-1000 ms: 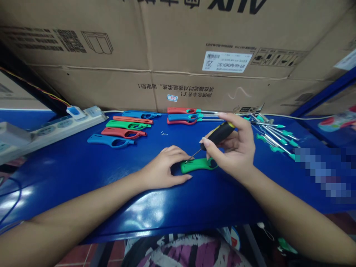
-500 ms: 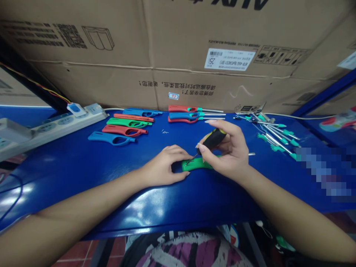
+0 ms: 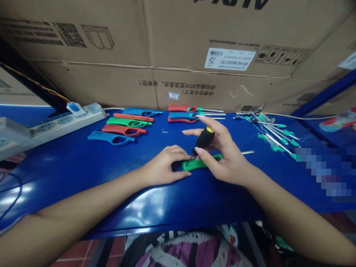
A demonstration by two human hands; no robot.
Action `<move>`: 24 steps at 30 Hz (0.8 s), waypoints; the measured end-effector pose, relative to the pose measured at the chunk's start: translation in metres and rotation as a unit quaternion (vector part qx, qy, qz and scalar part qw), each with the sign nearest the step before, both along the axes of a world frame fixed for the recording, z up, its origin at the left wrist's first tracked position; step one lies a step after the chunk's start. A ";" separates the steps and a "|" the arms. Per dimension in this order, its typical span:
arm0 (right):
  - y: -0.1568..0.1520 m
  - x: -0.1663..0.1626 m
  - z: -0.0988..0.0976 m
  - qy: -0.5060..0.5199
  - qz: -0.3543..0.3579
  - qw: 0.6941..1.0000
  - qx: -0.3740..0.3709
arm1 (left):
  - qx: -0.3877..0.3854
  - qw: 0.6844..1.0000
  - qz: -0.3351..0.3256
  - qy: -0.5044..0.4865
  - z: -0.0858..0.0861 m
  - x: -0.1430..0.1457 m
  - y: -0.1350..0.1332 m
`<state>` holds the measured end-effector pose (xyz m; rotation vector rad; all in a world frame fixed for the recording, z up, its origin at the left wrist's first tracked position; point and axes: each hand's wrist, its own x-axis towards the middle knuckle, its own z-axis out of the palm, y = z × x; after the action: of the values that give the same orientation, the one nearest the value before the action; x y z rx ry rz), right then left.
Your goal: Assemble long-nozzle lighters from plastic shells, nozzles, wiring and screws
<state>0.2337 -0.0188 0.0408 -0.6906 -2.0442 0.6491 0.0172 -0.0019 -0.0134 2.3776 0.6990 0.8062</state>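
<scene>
A green gas lighter (image 3: 201, 163) with a metal barrel lies on the table, its handle end towards my left hand (image 3: 168, 165). The thumb and fingers of that hand grip the handle end from both sides. My right hand (image 3: 222, 155) holds a short screwdriver (image 3: 203, 141) with a black and yellow grip, tilted so that its tip meets the handle of the green lighter. My right index finger is raised off the grip. Part of the lighter is hidden behind my right hand.
Coloured lighter shells (image 3: 112, 138) lie at the left, beside a power strip (image 3: 55, 124). Three lighters with barrels (image 3: 182, 116) lie at the back. Several metal rods with green parts (image 3: 275, 133) are heaped right. Tiny screws (image 3: 165, 131) lie mid-table. A cardboard box (image 3: 116, 74) stands behind.
My right hand and the screwdriver have shifted slightly left, with the screwdriver more upright. The fingers have changed their hold on its grip. My left hand has stayed in place.
</scene>
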 end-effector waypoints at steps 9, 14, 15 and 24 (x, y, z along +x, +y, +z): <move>0.004 -0.009 0.023 -0.149 -0.123 0.963 0.190 | 0.003 1.000 0.011 0.004 0.000 0.001 0.000; 0.003 -0.014 0.048 -0.162 -0.014 0.976 0.146 | 0.001 1.000 0.005 0.016 0.001 0.001 -0.001; 0.004 -0.014 0.048 -0.167 -0.005 0.969 0.180 | 0.002 1.000 0.011 0.017 0.001 0.001 -0.001; 0.010 -0.017 0.025 -0.096 -0.053 0.974 0.197 | 0.000 1.000 -0.009 0.020 0.001 0.001 0.000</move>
<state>0.2169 -0.0087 0.0663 -0.6384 -2.2075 0.1066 0.0179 -0.0018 -0.0122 2.4028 0.6918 0.7521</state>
